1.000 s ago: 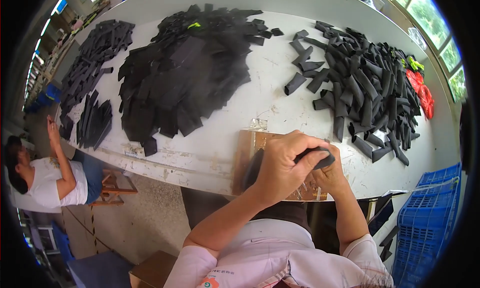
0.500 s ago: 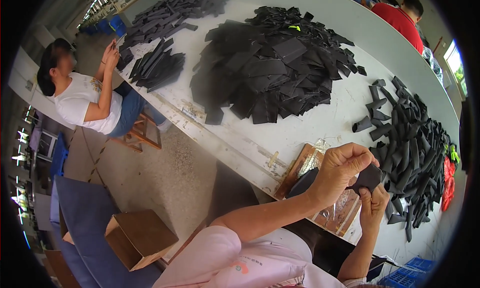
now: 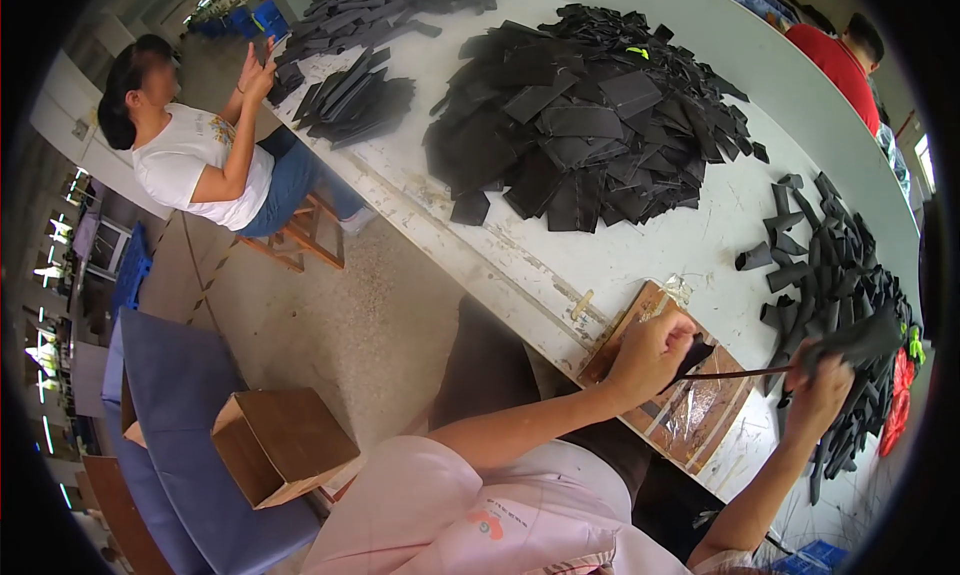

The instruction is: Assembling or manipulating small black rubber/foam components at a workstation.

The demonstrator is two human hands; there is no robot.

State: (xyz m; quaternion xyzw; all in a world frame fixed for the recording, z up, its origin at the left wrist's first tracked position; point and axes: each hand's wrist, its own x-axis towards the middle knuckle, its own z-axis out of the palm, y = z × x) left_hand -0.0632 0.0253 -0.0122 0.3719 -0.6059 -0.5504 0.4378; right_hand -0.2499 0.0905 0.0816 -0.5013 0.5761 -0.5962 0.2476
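Note:
My left hand (image 3: 652, 359) is over the wooden board (image 3: 725, 430), its fingers pinched at a small piece of black fabric (image 3: 697, 355). A thin dark rod (image 3: 738, 375) runs from beside this hand towards my right hand; its left end is hidden. To the right, my right hand (image 3: 822, 387) is closed round a larger black fabric piece (image 3: 860, 337), blurred by motion, which hangs over the pile of black rolled pieces (image 3: 835, 275). Clear plastic film and pale tape strips cover parts of the board, which lies at the table's front edge.
A big heap of flat black pieces (image 3: 590, 125) covers the white table's (image 3: 500, 260) middle. A smaller stack (image 3: 355, 105) lies left, near a seated person (image 3: 215, 155). A cardboard box (image 3: 285, 445) stands lower left. Red plastic (image 3: 897, 405) lies at the far right.
My hands have drawn apart from the black piece they held together. The right moved right with black fabric; the left dropped towards the board. The dark rod now shows between them. The view has shifted.

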